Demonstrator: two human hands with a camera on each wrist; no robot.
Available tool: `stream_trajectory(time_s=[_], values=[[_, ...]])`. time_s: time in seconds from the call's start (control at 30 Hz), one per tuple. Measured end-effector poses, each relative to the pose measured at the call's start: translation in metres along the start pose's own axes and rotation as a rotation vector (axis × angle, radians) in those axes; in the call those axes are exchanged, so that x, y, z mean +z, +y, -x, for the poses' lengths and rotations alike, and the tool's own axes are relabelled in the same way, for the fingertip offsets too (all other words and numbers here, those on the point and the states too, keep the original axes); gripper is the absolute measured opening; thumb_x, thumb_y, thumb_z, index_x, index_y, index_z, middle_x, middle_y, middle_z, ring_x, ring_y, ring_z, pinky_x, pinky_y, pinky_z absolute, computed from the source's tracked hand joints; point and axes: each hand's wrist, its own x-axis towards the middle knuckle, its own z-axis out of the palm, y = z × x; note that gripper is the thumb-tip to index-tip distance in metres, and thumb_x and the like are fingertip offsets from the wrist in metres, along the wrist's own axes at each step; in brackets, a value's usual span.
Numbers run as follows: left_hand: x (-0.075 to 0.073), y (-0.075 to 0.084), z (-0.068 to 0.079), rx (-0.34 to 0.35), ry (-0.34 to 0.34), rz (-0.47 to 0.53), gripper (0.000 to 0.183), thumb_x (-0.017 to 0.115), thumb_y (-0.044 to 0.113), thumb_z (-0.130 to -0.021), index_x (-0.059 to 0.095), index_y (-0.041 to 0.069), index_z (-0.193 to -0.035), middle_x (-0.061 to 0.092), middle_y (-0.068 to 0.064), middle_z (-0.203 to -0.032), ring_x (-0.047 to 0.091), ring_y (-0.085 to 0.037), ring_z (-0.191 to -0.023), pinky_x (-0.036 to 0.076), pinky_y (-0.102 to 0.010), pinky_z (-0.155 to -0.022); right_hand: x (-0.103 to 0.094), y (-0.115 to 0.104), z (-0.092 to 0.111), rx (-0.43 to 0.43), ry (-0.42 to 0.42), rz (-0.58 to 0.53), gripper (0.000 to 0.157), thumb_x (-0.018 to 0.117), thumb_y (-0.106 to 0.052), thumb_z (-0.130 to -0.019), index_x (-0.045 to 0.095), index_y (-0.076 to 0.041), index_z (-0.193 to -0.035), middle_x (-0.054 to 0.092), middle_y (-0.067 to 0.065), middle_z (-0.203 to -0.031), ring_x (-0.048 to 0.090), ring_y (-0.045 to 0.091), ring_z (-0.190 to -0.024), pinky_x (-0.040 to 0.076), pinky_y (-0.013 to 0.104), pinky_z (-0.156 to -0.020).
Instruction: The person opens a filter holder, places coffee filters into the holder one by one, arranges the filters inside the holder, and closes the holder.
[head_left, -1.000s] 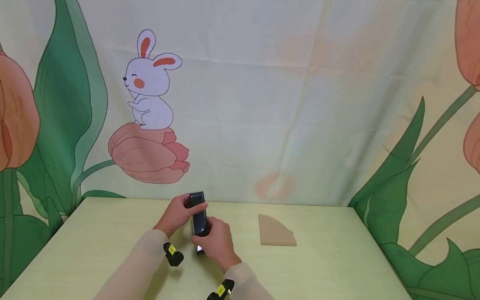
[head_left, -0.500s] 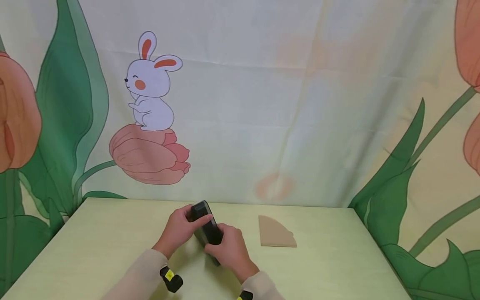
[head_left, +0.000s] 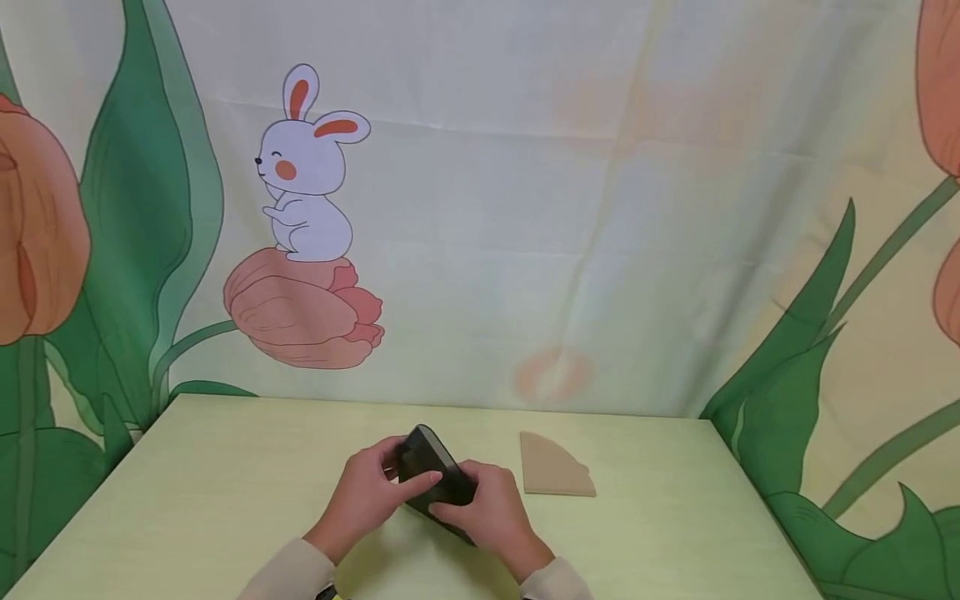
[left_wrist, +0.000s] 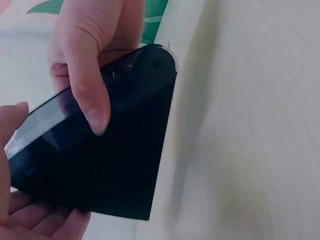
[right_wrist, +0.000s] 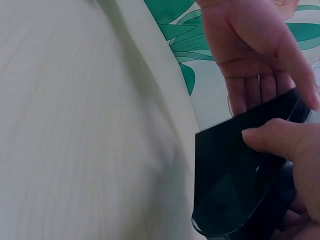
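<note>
A glossy black fan-shaped case (head_left: 423,458), thick along its edge with one rounded corner, is held up tilted over the table by both hands. My left hand (head_left: 363,492) grips its upper left part, thumb across the broad face and fingers behind. My right hand (head_left: 495,504) grips the lower right part, its thumb also on that face. In the left wrist view the case's broad dark side (left_wrist: 135,160) and a shinier rim strip show. The right wrist view shows its flat dark face (right_wrist: 220,170) under the right thumb. Most fingers behind the case are hidden.
A flat tan fan-shaped piece (head_left: 553,467) lies on the pale table (head_left: 660,517), to the right of the hands. Behind the table's far edge hangs a cloth backdrop (head_left: 465,250) printed with a rabbit and tulips.
Both hands have moved right and closer to me with the black case. The case has turned from nearly lengthwise to a slant, so more of its broad face shows. The tan piece stays put.
</note>
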Motion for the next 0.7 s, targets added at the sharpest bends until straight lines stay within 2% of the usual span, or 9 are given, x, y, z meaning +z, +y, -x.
stream_trajectory(time_s=[0.2, 0.4, 0.5, 0.7], values=[[-0.003, -0.005, 0.006, 0.056, -0.090, 0.051, 0.059, 0.092, 0.031, -0.077, 0.067, 0.017, -0.129, 0.075, -0.002, -0.119, 0.072, -0.021, -0.112, 0.057, -0.037, -0.099, -0.015, 0.006, 0.005, -0.022, -0.077, -0.040, 0.028, 0.090, -0.029, -0.078, 0.076, -0.018, -0.099, 0.075, -0.008, -0.088, 0.063, 0.004, -0.077, 0.053, 0.022, -0.070], [-0.010, -0.015, 0.006, 0.091, -0.234, 0.073, 0.065, 0.091, 0.029, -0.078, 0.063, 0.017, -0.135, 0.071, -0.006, -0.129, 0.068, -0.027, -0.121, 0.054, -0.038, -0.104, -0.029, 0.010, 0.007, -0.039, -0.154, -0.084, 0.030, 0.089, -0.033, -0.079, 0.076, -0.019, -0.102, 0.075, -0.008, -0.091, 0.064, 0.005, -0.079, 0.053, 0.023, -0.073], [-0.011, -0.020, 0.005, 0.101, -0.319, 0.095, 0.063, 0.091, 0.026, -0.078, 0.063, 0.017, -0.135, 0.070, -0.005, -0.130, 0.067, -0.025, -0.123, 0.052, -0.038, -0.106, -0.035, 0.013, 0.007, -0.051, -0.193, -0.103, 0.030, 0.090, -0.032, -0.078, 0.076, -0.020, -0.103, 0.075, -0.009, -0.090, 0.065, 0.005, -0.078, 0.053, 0.023, -0.073], [-0.011, -0.025, 0.006, 0.124, -0.456, 0.150, 0.053, 0.089, 0.022, -0.081, 0.068, 0.017, -0.129, 0.073, -0.003, -0.122, 0.070, -0.017, -0.113, 0.054, -0.024, -0.101, -0.042, 0.014, 0.010, -0.102, -0.295, -0.147, 0.030, 0.091, -0.028, -0.078, 0.077, -0.022, -0.104, 0.075, -0.009, -0.090, 0.065, 0.005, -0.077, 0.054, 0.023, -0.074]])
